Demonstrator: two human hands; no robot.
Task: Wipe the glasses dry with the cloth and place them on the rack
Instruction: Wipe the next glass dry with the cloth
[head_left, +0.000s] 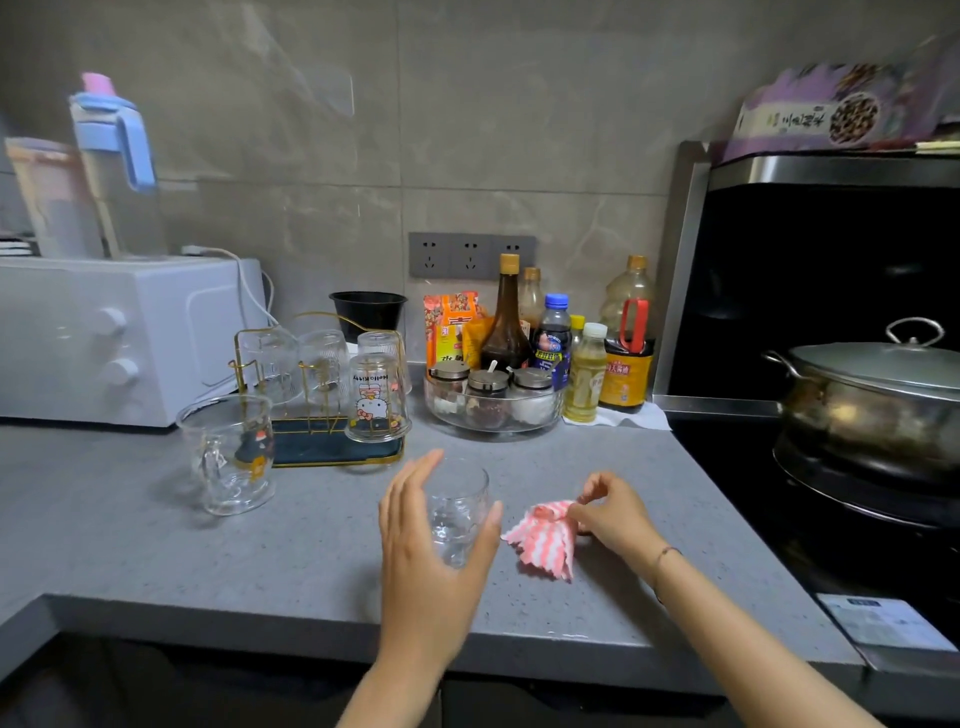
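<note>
The clear glass (457, 514) stands upright on the grey tabletop (156, 561), near its front edge. My left grip (426, 551) is spread wide round the glass, straight fingers on its left side and thumb on its right; I cannot tell whether skin meets glass. Just right of the glass, my right grip (613, 514) pinches the pink-and-white striped cloth (545, 540) by its top, and the cloth's lower edge fans out on the tabletop. Behind the glass and to its left sits the gold wire rack (322, 444) on a dark tray, with several glasses upturned on it, a cartoon-cat glass (376, 397) foremost. Further left of the glass stands a handled glass mug (231, 454), upright, beside the rack's front corner. Behind the glass to the right is a clear dish of spice jars (493, 400).
</note>
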